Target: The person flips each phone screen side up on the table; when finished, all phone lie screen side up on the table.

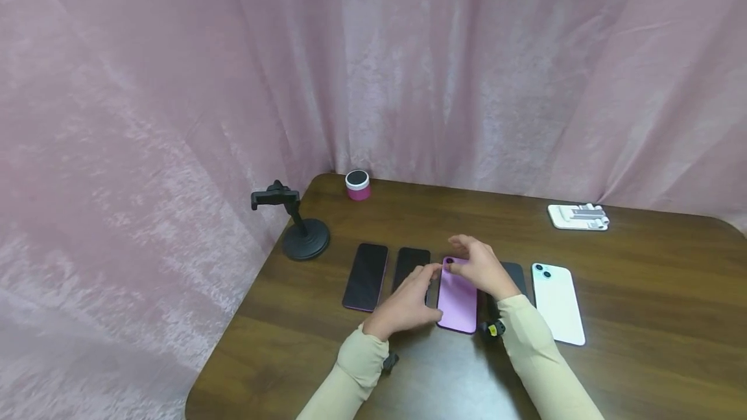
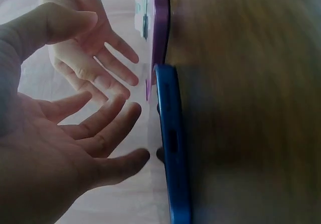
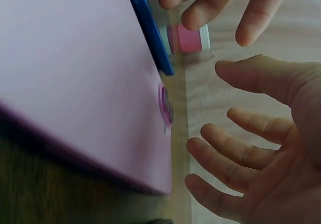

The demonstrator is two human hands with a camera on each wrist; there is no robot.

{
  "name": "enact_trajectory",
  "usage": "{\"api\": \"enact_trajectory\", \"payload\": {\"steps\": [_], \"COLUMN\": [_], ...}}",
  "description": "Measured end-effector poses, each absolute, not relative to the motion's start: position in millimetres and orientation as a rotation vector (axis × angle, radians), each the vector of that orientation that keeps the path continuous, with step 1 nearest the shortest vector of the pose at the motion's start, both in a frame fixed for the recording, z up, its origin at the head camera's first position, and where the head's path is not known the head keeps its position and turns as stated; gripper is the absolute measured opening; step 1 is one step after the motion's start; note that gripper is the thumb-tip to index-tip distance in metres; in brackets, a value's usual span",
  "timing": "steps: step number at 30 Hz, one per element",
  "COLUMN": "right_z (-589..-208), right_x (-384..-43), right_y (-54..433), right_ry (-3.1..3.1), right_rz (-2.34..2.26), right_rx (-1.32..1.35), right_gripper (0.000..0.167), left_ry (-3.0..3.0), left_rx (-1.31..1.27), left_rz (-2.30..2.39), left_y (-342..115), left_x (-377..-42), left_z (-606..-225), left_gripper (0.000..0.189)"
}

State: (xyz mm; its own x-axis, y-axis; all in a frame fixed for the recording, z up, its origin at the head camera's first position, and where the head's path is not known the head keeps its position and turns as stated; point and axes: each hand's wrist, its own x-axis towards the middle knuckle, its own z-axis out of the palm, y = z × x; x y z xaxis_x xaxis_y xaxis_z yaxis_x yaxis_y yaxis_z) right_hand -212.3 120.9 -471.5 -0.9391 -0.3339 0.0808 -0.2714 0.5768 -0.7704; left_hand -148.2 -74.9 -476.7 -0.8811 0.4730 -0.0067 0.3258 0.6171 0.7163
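Observation:
A purple phone [image 1: 457, 303] lies back up on the wooden table, its camera at the far end. My left hand [image 1: 408, 302] hovers at its left side, thumb and fingers spread. Over the phone's far right part is my right hand [image 1: 483, 271], fingers parted and slightly bent. Both wrist views show bare air between the fingers of the left hand [image 2: 75, 133] and of the right hand [image 3: 251, 153]. Left of the purple phone lies a dark-screened phone [image 1: 410, 259], partly behind my left hand; a blue-edged phone [image 2: 170, 133] shows close by in the left wrist view.
Another black-screened phone [image 1: 366, 277] lies further left. A dark phone [image 1: 515, 272], partly covered by my right arm, and a white phone [image 1: 558, 303] lie right. Behind stand a black phone stand [image 1: 306, 238], a pink jar-like object [image 1: 358, 186] and a folded white stand [image 1: 578, 217].

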Motion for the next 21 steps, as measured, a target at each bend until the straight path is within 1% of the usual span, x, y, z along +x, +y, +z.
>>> {"api": "enact_trajectory", "payload": {"steps": [6, 21], "right_z": [-474.8, -474.8], "right_x": [-210.2, -203.3], "right_y": [130.5, 131.8], "right_ry": [2.736, 2.755], "right_rz": [-1.25, -1.098], "right_rx": [-0.487, -0.483], "right_gripper": [0.054, 0.061], "left_ry": [2.652, 2.65], "left_rx": [0.637, 0.683], "left_rz": [1.023, 0.74], "left_y": [-64.8, -53.2], "left_x": [-150.3, -149.3], "left_z": [-478.0, -475.8], "left_gripper": [0.09, 0.098]}}
